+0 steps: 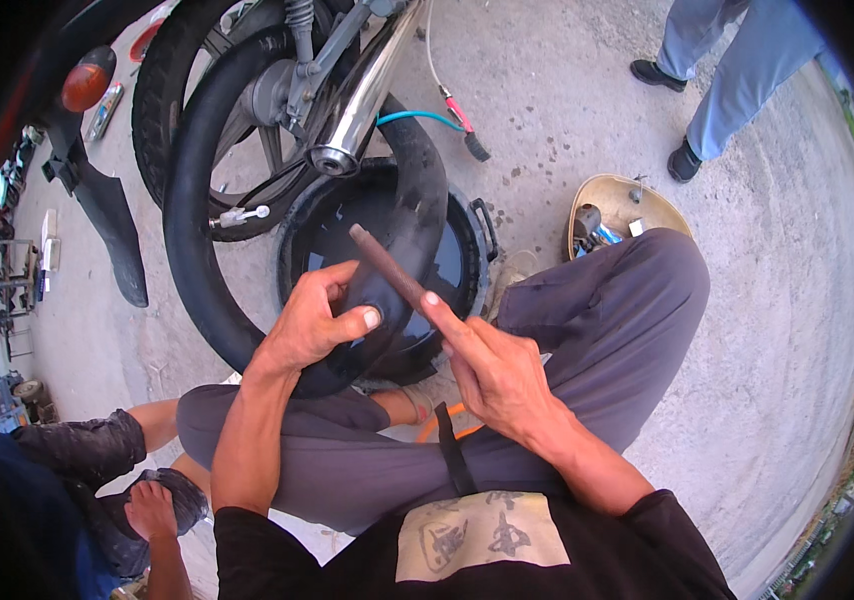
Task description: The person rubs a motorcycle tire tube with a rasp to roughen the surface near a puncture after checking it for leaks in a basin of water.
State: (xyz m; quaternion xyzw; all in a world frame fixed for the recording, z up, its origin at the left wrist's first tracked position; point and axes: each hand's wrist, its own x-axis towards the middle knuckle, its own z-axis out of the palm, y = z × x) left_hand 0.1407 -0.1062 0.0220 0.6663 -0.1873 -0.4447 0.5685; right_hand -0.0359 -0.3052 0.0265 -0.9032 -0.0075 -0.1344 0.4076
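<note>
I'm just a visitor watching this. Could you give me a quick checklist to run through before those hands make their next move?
1. Inner tube held: ok; the left fingers and thumb grip it.
2. Brown file-like stick in hand: ok; the right fingers hold its near end.
3. Stick touching the tube: cannot tell; they overlap in this single view.
4. Tube surface dry: cannot tell; it sits across the black basin with dark liquid inside.
5. Red-handled brush out of the way: ok; it lies beyond the basin.
6. Bystander's shoes clear of the hands: ok; well apart.
</note>
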